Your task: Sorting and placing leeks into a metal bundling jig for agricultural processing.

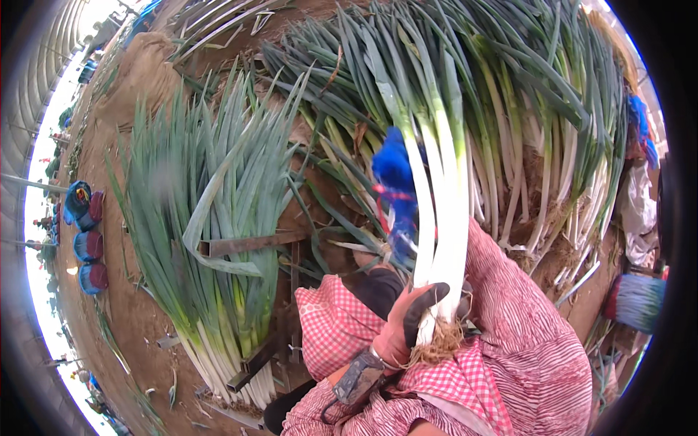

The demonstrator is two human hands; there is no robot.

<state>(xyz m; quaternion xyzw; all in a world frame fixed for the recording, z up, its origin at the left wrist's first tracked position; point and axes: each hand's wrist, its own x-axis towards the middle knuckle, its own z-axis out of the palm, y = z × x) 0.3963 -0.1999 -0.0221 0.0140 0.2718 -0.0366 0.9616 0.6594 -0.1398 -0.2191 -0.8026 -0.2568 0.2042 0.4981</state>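
My left hand (401, 329), in a pink glove with dark-coated fingers, grips a few long green onions (450, 218) by their white stalks, just above the roots. The roots (439, 346) hang below the hand, and the leaves point away from me. A dark device (359, 376) is strapped to my left wrist. My right hand is out of sight. Behind the held stalks, and partly covered by them, is a blue bundle (393, 163) with pinkish-red strands. To the left, a thick bunch of green onions (212, 180) leans in a metal frame (256, 242).
A large heap of green onions (507, 136) lies ahead and to the right, roots towards me. Blue-and-maroon bundles (88, 246) stand on the soil floor (117, 321) at left. Another bundle (638, 302) and a white plastic sheet (638, 212) are at far right. The frame's bar ends jut out.
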